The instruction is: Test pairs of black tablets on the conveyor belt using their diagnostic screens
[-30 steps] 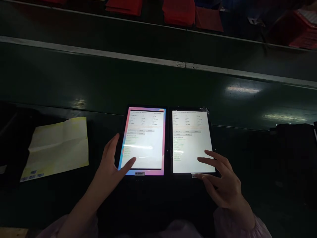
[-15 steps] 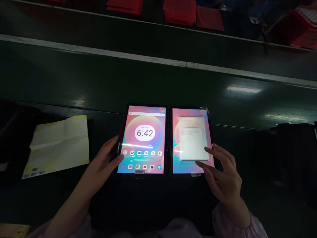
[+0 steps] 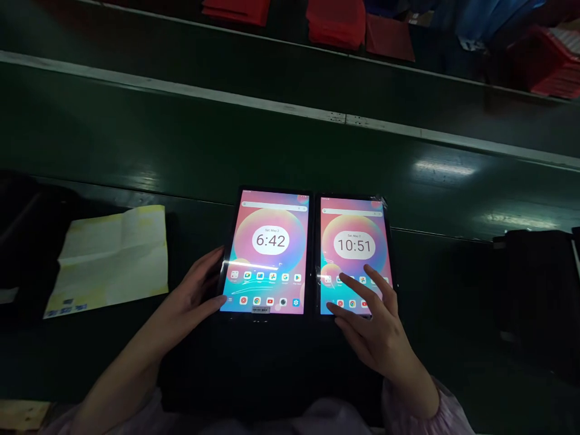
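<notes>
Two tablets lie side by side on a dark green bench. The left tablet (image 3: 268, 251) shows a pink home screen with a clock reading 6:42. The right tablet (image 3: 352, 241) shows the same home screen reading 10:51. My left hand (image 3: 194, 296) rests against the left tablet's lower left edge, fingers together along the frame, thumb at its bottom corner. My right hand (image 3: 374, 329) lies over the right tablet's lower part with fingers spread, the forefinger touching the screen near the row of icons.
A creased yellow paper sheet (image 3: 111, 257) lies to the left. A dark block (image 3: 537, 284) stands at the right. A metal rail (image 3: 281, 109) runs across the bench behind the tablets. Red stacks (image 3: 335, 21) sit at the far back.
Both screens went from white form pages to the pink home screen, the left one first. My right hand moved left and inward onto the right tablet's icon row. My left hand settled on the frame.
</notes>
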`<state>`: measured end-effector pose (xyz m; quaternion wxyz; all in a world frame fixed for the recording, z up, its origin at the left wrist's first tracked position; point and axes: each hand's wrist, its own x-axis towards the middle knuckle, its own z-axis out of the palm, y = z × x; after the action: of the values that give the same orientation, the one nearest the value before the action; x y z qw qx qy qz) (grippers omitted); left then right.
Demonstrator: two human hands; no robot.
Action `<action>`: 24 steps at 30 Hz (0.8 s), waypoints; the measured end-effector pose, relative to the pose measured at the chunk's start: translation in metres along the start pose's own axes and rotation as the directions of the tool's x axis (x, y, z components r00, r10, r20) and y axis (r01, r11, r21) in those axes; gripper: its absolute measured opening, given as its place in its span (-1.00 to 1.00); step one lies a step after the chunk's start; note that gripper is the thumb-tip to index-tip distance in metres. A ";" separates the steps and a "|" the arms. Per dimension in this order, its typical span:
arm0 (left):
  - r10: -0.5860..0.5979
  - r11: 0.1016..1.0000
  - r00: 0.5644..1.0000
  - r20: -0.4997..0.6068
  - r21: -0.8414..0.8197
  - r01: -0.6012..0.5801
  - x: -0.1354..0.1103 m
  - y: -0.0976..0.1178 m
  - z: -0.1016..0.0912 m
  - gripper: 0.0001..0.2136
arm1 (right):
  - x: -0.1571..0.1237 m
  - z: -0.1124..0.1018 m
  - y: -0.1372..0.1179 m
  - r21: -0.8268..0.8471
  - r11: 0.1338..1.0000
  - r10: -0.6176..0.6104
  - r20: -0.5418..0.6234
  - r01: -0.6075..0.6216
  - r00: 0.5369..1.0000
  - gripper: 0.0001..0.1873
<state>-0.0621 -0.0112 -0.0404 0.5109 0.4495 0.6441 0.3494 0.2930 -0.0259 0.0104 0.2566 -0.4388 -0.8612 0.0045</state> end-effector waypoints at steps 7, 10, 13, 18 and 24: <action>0.012 0.997 0.999 0.042 0.082 -0.015 0.001 0.006 0.000 -0.10 | 0.001 0.003 0.000 0.086 0.996 0.052 -0.145 -0.039 0.988 -0.70; 0.013 0.998 0.996 0.086 0.061 -0.018 0.001 0.005 -0.002 -0.10 | 0.002 0.004 -0.001 0.091 0.995 0.057 -0.167 -0.042 0.984 -0.70; 0.015 0.999 0.993 0.113 0.043 -0.020 0.002 0.004 -0.004 -0.09 | 0.003 0.006 -0.001 0.097 0.995 0.040 -0.184 -0.022 0.982 -0.73; 0.025 0.996 0.995 0.095 0.087 -0.034 0.002 0.003 -0.005 -0.11 | 0.004 0.007 -0.003 0.101 0.994 0.046 -0.173 -0.029 0.984 -0.75; 0.012 0.996 0.995 0.098 0.084 -0.020 0.003 0.003 -0.005 -0.14 | 0.006 0.009 -0.002 0.104 0.994 0.047 -0.177 -0.029 0.983 -0.75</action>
<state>-0.0665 -0.0072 -0.0376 0.5194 0.4922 0.6291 0.3035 0.2848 -0.0210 0.0060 0.3546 -0.4404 -0.8247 0.0134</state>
